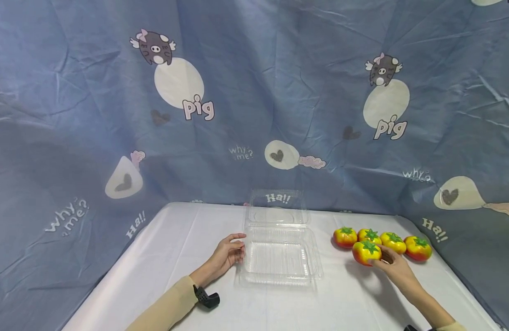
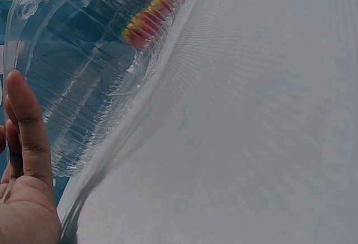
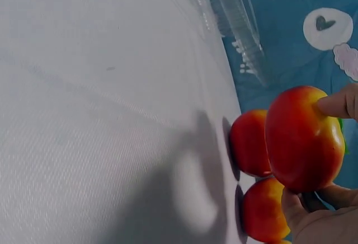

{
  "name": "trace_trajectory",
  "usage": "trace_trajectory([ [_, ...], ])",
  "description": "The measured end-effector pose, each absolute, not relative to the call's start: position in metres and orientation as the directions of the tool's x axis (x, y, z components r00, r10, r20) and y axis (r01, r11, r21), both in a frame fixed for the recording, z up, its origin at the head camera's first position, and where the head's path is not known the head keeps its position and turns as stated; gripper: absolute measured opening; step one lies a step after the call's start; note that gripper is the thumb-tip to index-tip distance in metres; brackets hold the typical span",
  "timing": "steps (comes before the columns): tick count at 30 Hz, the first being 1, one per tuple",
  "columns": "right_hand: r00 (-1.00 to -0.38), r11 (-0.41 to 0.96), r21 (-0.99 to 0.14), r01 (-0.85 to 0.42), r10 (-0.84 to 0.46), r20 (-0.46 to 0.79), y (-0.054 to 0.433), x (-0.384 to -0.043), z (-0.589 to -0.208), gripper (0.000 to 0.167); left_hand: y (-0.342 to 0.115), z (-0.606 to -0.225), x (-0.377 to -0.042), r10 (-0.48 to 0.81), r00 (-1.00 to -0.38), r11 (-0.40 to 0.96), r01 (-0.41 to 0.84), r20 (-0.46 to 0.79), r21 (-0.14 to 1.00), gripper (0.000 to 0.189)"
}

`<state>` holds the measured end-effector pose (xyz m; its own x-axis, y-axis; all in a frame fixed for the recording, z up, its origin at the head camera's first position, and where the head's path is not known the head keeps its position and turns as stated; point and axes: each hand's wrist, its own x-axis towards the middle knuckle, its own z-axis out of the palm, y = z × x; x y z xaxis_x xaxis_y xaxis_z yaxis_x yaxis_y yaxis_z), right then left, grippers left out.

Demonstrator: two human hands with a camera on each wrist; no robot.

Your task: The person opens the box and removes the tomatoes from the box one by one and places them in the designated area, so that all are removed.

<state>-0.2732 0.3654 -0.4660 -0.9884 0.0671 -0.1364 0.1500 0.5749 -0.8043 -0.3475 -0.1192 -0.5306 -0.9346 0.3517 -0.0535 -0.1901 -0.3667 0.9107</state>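
My right hand (image 1: 397,271) grips a red-and-yellow tomato (image 1: 366,253) with a green leafy top, thumb on one side and fingers on the other. In the right wrist view this tomato (image 3: 302,137) is held up off the white cloth, its shadow falling to the left. Several more tomatoes (image 1: 418,248) lie in a row just behind it. At the table's middle stands a clear plastic clamshell box (image 1: 279,277), its lid (image 1: 277,216) tipped back. Beside the box's left wall is my left hand (image 1: 226,255), its fingertips right at the rim and index finger nearly straight (image 2: 28,126).
A white cloth (image 1: 188,239) covers the table. Behind it and at both sides hangs a blue curtain (image 1: 237,69) with pig prints, meeting the table's back edge. The tomatoes sit near the back right corner.
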Motion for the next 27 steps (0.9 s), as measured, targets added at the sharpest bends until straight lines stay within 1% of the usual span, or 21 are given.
trace_trajectory([
  [7, -0.99, 0.584, -0.8, 0.138, 0.08, -0.113, 0.373, -0.274, -0.469, 0.083, -0.118, -0.529, -0.346, 0.355, -0.934, -0.378, -0.194, -0.051, 0.905, 0.044],
  [17, -0.982, 0.595, -0.781, 0.191, 0.125, -0.145, 0.382, -0.27, -0.471, 0.091, -0.12, -0.531, -0.346, 0.351, -0.933, -0.36, -0.207, -0.074, 0.91, 0.047],
  [27, -0.978, 0.585, -0.785, 0.206, 0.138, -0.154, 0.39, -0.27, -0.477, 0.09, -0.12, -0.529, -0.346, 0.354, -0.933, -0.374, -0.205, -0.065, 0.904, 0.047],
])
